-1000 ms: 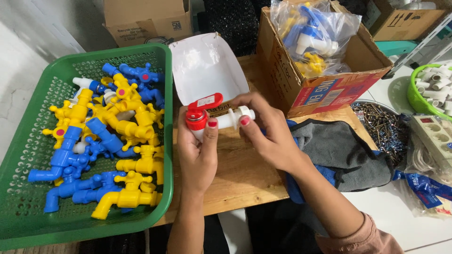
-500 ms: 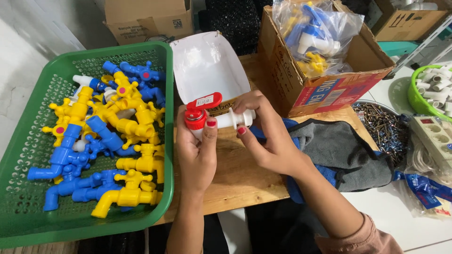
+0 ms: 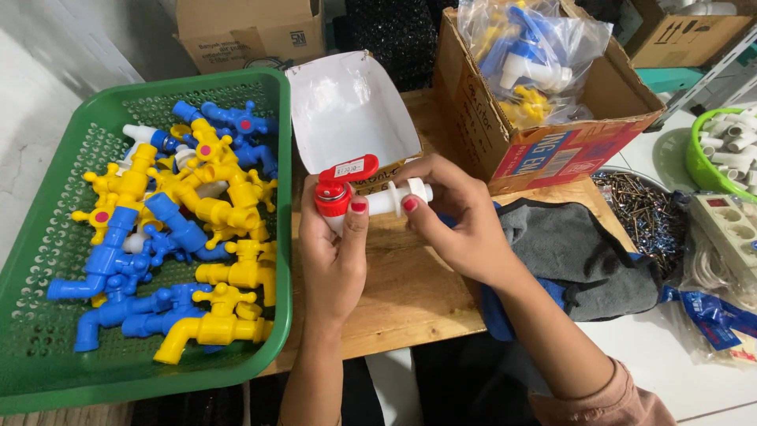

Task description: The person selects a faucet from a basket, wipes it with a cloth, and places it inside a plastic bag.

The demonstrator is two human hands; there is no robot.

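Both hands — left hand, right hand — hold a red-handled white tap.

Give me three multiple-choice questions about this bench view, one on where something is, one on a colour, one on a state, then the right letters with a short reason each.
1. Where does the green basket of plastic taps sit?
A. left of the hands
B. on the grey cloth
C. inside the cardboard box

2. What colour is the handle of the held tap?
A. yellow
B. red
C. blue

3. How is that tap held?
A. lying loose on the wooden board
B. in one hand only
C. gripped by both hands

Answers:
1. A, the basket fills the picture's left side.
2. B, a red lever tops its white body.
3. C, the left hand grips the handle end and the right hand the white threaded end.
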